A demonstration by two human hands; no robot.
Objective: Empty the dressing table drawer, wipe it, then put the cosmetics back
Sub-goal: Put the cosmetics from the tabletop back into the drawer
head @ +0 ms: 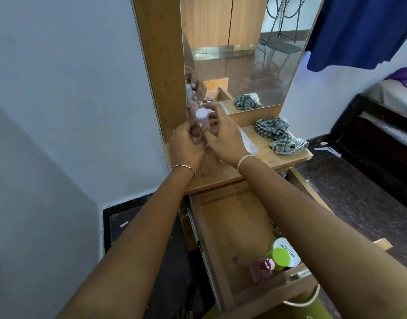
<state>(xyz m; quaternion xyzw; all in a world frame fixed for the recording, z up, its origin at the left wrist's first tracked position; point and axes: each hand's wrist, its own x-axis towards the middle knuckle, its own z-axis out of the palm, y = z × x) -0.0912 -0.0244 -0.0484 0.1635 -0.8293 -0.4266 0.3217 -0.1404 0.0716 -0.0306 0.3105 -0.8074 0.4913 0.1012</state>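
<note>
Wood counter [278,157] of the dressing table, mirror [239,54] above it, drawer [232,226] pulled out below. Both hands up at the back left corner of the counter, close to the mirror frame. Left hand [186,148] and right hand [223,139] are on a cluster of small pinkish bottles; the clearest is a pink bottle [202,118] with a pale round cap, standing upright. Right fingers [208,133] curl around its base, left fingers wrap the smaller bottles just beside it. The exact grip on each is hard to read, the bottles are blurred and partly covered. A clear plastic tube [247,140] lies on the counter just right of the right hand. A checked cloth [280,137] sits crumpled at the right end of the counter, well apart from the hands. The drawer is mostly bare wood; at its near right corner sit a white nail polish jar [287,248], a green-capped bottle [281,257] touching it, and a pink perfume bottle [262,269] beside that. Bracelets on both wrists.
</note>
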